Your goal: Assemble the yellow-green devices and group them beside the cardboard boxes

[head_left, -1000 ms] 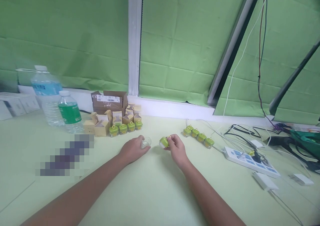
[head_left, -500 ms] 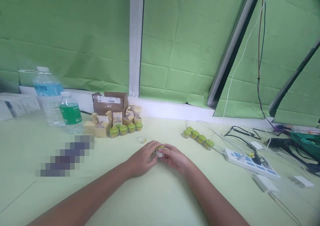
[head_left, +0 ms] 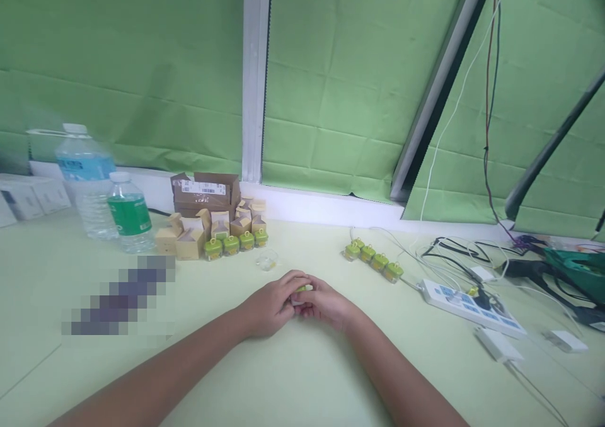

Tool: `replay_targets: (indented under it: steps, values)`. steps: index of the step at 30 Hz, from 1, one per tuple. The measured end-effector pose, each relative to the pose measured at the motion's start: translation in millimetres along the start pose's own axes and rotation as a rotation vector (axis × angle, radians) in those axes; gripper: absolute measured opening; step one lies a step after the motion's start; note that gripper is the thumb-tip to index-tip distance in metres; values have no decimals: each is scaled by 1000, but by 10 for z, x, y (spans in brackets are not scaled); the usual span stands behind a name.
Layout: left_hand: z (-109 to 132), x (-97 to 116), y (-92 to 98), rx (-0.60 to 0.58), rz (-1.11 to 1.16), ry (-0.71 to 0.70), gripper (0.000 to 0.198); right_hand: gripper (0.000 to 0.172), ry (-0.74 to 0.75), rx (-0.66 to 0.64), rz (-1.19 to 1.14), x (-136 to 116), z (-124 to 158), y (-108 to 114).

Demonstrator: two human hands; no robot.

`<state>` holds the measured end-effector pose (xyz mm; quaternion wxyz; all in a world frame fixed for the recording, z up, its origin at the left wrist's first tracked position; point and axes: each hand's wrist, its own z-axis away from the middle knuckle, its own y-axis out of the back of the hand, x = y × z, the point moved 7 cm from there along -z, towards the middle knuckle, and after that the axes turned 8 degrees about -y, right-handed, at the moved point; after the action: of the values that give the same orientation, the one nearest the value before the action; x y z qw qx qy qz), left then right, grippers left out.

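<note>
Close together at the middle of the table, both hands are closed around a small green-lidded container (head_left: 301,289), mostly covered by fingers. My left hand (head_left: 269,304) wraps it from the left, its fingers curling over the top. From the right, my right hand (head_left: 328,304) grips it with the thumb across its near side. Behind the hands lies a clear plastic piece (head_left: 267,261). Similar green-lidded containers (head_left: 230,245) with small loops on top form a row to the left. More such containers (head_left: 379,262) line up at the right.
Opened small cardboard boxes (head_left: 190,243) and a larger brown carton (head_left: 203,191) stand at the back left. Beside them are a large water bottle (head_left: 89,187) and a green-labelled bottle (head_left: 130,216). A power strip (head_left: 472,307), an adapter (head_left: 498,345) and tangled cables occupy the right.
The fingers have closed further over the container, so less of its green lid and pale body shows. My right thumb now lies across its near side.
</note>
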<state>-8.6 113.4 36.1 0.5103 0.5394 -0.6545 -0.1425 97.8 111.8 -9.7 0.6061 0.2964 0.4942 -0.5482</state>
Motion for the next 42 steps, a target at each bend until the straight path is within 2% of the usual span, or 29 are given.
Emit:
replay_targets:
  steps: [10,15,19,22,26,29,32,39,42]
  values:
    - [-32,-17,-15,26,-21,44,62,26,26,62,149,2,-76,-20]
    - [-24,-32,59,72,12,33,59,29,15,95,227,-32,-13,-39]
    - [-15,-59,40,68,33,62,55,22,28,143,290,-72,27,-42]
    - [2,-139,48,62,-20,102,47,26,11,175,295,-47,3,0]
    - [44,-349,147,133,-98,176,37,31,24,262,307,-26,-48,138]
    - [66,-470,211,202,-123,228,33,25,164,445,439,-118,-29,301]
    - [67,-489,230,233,-113,261,28,24,337,644,619,-239,55,416]
    - [69,-463,230,229,-77,296,28,28,550,790,843,-350,132,479]
    - [87,-496,224,224,-78,300,34,28,541,817,874,-331,107,519]
